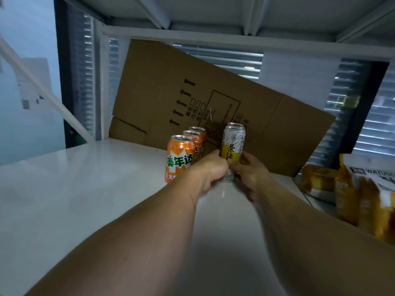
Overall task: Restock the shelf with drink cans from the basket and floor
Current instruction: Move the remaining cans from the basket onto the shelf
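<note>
silver and yellow, the tall can (233, 144) stands upright on the white shelf (85, 189), its long axis vertical and its pull-tab top facing up, the yellow label turned toward the near side. both hands hold it low down: the left hand (210, 167) has its fingers curled round the can's left side, the right hand (249, 169) has its fingers curled round the right side. just left of it a row of three orange cans (181, 159) stands upright, running from near to far, close to the left hand. behind the cans a flattened cardboard box (192, 97) leans tilted against the far side of the shelf. orange snack bags (350, 193) lie on the right. window blinds (374, 124) show beyond the shelf, and the underside of another shelf (213, 9) spans overhead.
</note>
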